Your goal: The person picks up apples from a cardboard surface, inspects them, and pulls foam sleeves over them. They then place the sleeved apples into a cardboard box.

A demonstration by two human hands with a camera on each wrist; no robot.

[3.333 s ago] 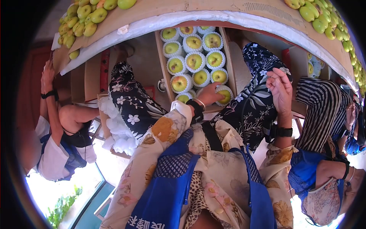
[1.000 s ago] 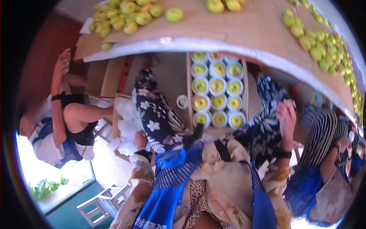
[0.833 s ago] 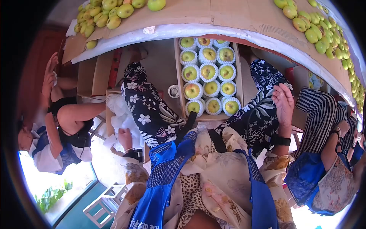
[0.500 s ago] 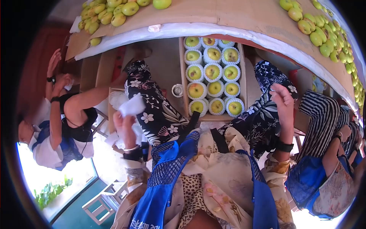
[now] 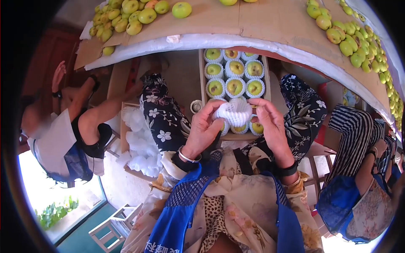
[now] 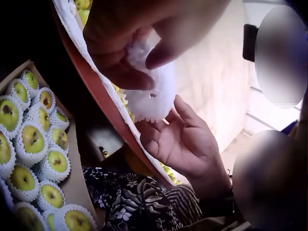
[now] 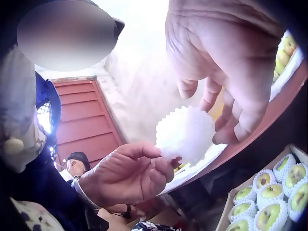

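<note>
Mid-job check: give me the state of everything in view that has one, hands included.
Left hand: pinching the held foam sleeve
Right hand: fingers at the sleeve's edge, grip unclear
Held foam sleeve: raised clear of the box, no apple visible inside
Apple box: open, holding apples
Boxed apples: sleeved, nearer ones partly hidden
Spare sleeves: heaped in an open carton
Loose apples: unsleeved, on cardboard

Cardboard (image 5: 270, 19) covers the table (image 6: 83, 72); greenish apples (image 5: 147, 16) lie in piles.
</note>
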